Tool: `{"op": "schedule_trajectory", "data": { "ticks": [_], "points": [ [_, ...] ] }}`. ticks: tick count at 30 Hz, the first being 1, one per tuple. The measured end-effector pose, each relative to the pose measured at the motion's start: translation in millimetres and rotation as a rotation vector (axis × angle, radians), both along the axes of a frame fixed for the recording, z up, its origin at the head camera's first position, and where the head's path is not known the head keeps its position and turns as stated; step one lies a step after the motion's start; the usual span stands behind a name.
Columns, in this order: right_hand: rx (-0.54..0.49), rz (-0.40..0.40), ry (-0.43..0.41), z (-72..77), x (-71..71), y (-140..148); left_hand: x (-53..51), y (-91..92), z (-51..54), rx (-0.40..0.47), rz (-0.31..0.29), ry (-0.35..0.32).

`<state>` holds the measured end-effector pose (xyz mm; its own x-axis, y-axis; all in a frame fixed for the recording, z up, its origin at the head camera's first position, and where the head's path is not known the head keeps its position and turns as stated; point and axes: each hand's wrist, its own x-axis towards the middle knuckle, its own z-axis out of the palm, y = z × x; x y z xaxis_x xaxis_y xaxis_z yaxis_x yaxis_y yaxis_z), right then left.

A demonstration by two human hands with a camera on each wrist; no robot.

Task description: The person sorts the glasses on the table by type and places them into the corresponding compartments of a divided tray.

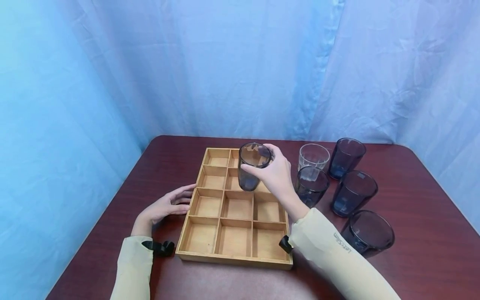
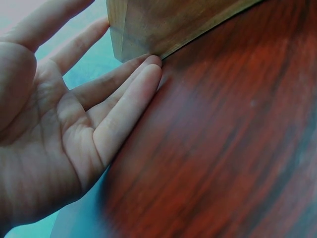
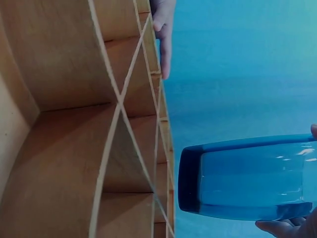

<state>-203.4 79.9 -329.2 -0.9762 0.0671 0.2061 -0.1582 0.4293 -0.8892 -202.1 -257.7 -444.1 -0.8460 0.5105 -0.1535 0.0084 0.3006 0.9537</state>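
My right hand (image 1: 276, 171) grips a dark tinted glass tumbler (image 1: 247, 177) near its rim, holding it upright over the far part of a wooden divided tray (image 1: 234, 259). In the right wrist view the tumbler (image 3: 247, 178) hangs apart from the tray's dividers (image 3: 119, 101), its base toward them. The left hand (image 1: 168, 204) lies at the tray's left side with fingers extended. In the left wrist view, fingertips of that hand (image 2: 64, 114) touch the wooden side wall (image 2: 168, 25). No glass stands in the tray compartments that show; a few are hidden behind my right hand.
Right of the tray stand a clear glass (image 1: 314, 155) and several dark tumblers, among them one at the back (image 1: 346, 156), one in the middle (image 1: 354, 193) and one in front (image 1: 369, 233). Another dark tumbler (image 1: 312, 185) is partly behind my right forearm. Pale curtains (image 1: 240, 71) surround the table (image 1: 423, 200).
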Motion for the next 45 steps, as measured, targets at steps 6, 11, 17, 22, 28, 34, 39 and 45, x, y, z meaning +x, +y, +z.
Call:
{"op": "schedule_trajectory", "data": {
  "ticks": [6, 11, 17, 22, 28, 34, 39, 45],
  "points": [
    [0.014, -0.024, -0.017, -6.8, -11.0, -8.5, 0.2, 0.4, 0.4, 0.001, -0.013, 0.028],
    [0.029, -0.01, -0.027, -11.6, -16.6, -11.6, 0.5, 0.8, 0.9, 0.007, -0.012, 0.019],
    [0.025, 0.004, -0.035, -15.8, -19.3, -14.1, -0.2, 1.3, 1.0, 0.009, -0.023, 0.036],
    [0.012, 0.029, -0.047, -19.6, -21.2, -15.6, -1.2, 2.8, 1.4, 0.007, -0.013, 0.016],
    [0.049, 0.041, -0.072, -19.6, -23.5, -15.5, -1.4, 3.7, 0.4, 0.015, -0.014, 0.011],
    [0.088, 0.06, -0.11, -21.7, -27.2, -16.8, -2.3, 3.2, -0.3, -0.003, -0.017, 0.051],
    [0.11, 0.079, -0.11, -26.8, -32.0, -18.3, -3.1, 4.8, -0.3, -0.002, -0.015, 0.048],
    [0.16, 0.095, -0.129, -32.5, -35.0, -17.9, -4.8, 8.8, 0.0, -0.001, -0.021, 0.039]
  ]
}}
